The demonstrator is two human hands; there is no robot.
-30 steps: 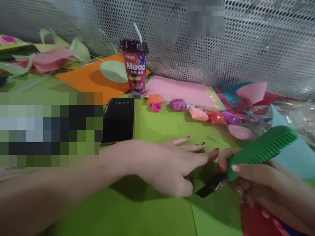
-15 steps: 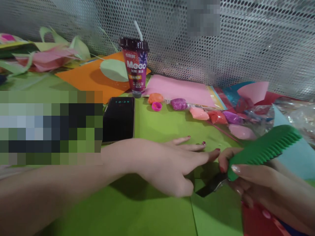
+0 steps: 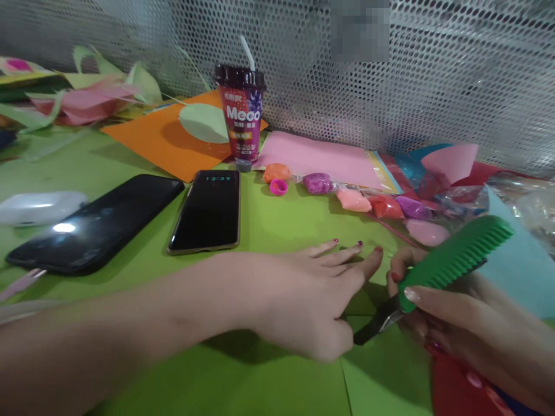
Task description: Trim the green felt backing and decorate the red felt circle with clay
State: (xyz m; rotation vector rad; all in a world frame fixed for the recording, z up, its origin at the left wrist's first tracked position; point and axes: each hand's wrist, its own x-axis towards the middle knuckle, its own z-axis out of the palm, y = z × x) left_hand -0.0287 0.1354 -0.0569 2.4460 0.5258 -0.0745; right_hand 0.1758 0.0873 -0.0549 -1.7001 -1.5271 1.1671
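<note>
My left hand (image 3: 312,294) lies flat on a green paper sheet (image 3: 260,370), fingers stretched out and apart, pinning it down. My right hand (image 3: 451,323) is closed round the green ribbed handle of a pair of scissors (image 3: 451,263). The dark blades (image 3: 377,326) point left and meet the paper's edge just right of my left thumb. The two hands almost touch at the fingertips.
Two black phones (image 3: 208,211) (image 3: 99,222) lie on the green table at the left. A purple Meco drink cup (image 3: 241,118) with a straw stands at the back. Lumps of coloured clay (image 3: 351,199), orange (image 3: 169,138) and pink (image 3: 321,159) paper sheets, and a mesh wall (image 3: 433,75) lie behind.
The view has shifted slightly. My left hand's fingers have drawn a little closer together, and the scissors have tilted a bit lower and moved left toward it.
</note>
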